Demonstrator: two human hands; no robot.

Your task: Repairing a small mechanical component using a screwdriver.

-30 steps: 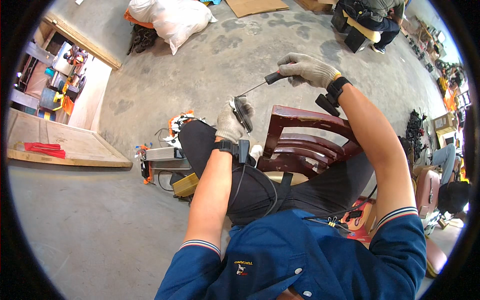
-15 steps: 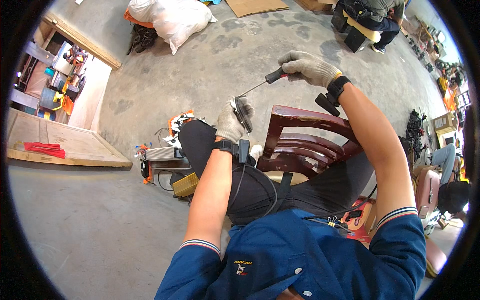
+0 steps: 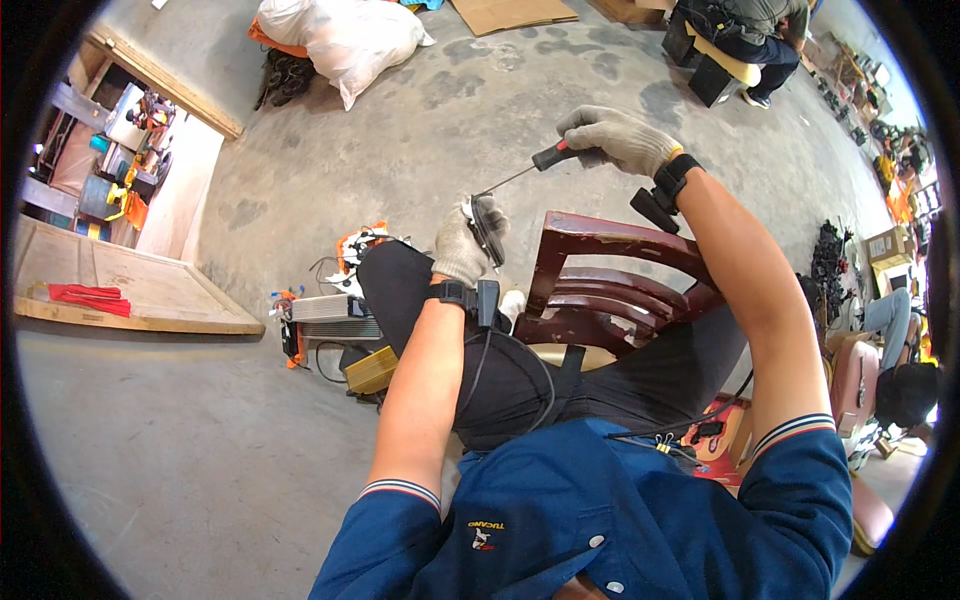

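Between the left knee (image 3: 388, 275) and the wooden chair (image 3: 625, 235), a dark oval part (image 3: 487, 232) with a pale edge stands on its side in the left hand (image 3: 462, 245). That gloved hand curls round it, fingers closed. The screwdriver (image 3: 550, 155) slants down to the part's upper end; whether its tip touches is too small to tell. The gloved right hand (image 3: 622, 138) pinches the handle from above, wrist bent, forearm angled in from the right. Compared with a second ago, the right fingers have shifted on the handle and more of its red shows; left hand and part have stayed put.

Beside the left leg lie a ribbed metal case (image 3: 335, 308) and a yellow case (image 3: 370, 370), their insides hidden. Farther off, a bulging white sack (image 3: 355, 45) hides its contents, as does a carton (image 3: 885, 246) at right.
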